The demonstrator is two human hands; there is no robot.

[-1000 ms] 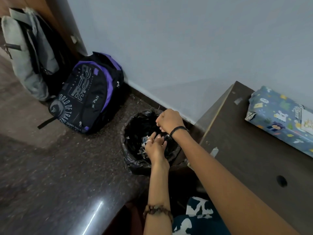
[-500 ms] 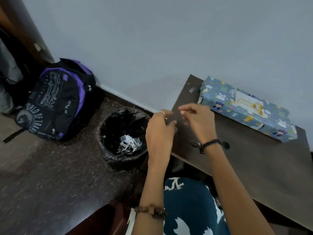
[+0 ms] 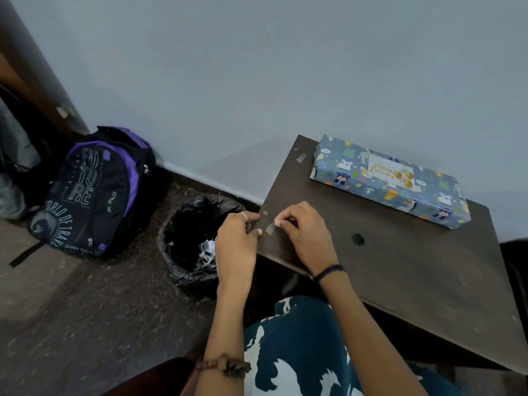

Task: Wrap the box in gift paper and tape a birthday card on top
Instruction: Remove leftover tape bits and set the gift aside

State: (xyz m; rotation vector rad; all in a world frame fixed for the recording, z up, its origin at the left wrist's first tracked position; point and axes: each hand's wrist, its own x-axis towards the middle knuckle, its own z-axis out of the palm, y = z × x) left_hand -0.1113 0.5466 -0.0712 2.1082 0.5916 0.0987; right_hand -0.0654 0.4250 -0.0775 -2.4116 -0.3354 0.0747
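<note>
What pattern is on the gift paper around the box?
Blue-grey gift paper printed with small cartoon animals and green plants, seen in the head view.

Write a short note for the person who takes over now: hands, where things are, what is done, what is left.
Right hand: pinches a small tape piece at the table edge.
Left hand: fingers curled at the same edge; I cannot tell if it holds anything.
Wrapped box: far side of the table, birthday card on top.
Done: wrapping, card placed.
Left: probably clearing tape bits, one more near the box, into the bin.
</note>
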